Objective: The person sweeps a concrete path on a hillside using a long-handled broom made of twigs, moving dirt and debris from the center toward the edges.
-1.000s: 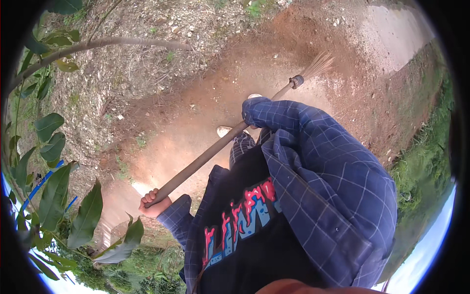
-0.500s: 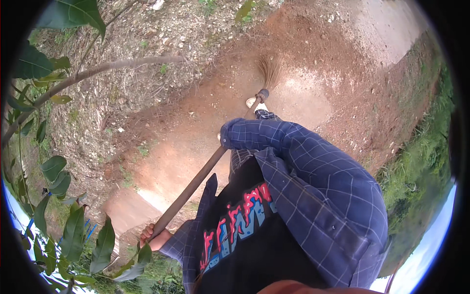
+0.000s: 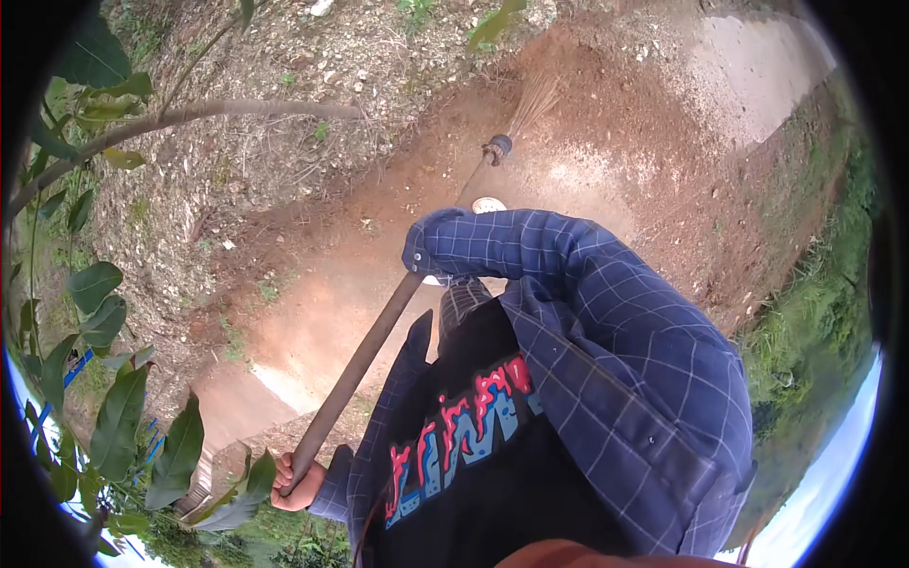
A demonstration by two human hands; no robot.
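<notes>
I hold a long broom with a brown wooden handle [image 3: 365, 355] that runs from lower left up to a dark binding [image 3: 497, 147] and straw bristles [image 3: 535, 99], which rest on reddish-brown dirt ground [image 3: 606, 161]. My left hand [image 3: 298, 483] is closed around the handle's near end at the lower left. My right hand is hidden under the cuff of my blue checked sleeve [image 3: 431, 256], which meets the handle halfway along. A black shirt with a coloured print [image 3: 464, 435] fills the lower middle.
A pale shoe tip [image 3: 488, 204] shows by the handle. A thin bare trunk [image 3: 237, 111] and large green leaves [image 3: 118, 426] crowd the left side. Stony soil lies at the top left and a grassy bank [image 3: 814, 312] on the right. A pale flat slab [image 3: 757, 66] lies at the top right.
The broom head has swung from the right toward the left across the dirt. My left hand has dropped lower in the view.
</notes>
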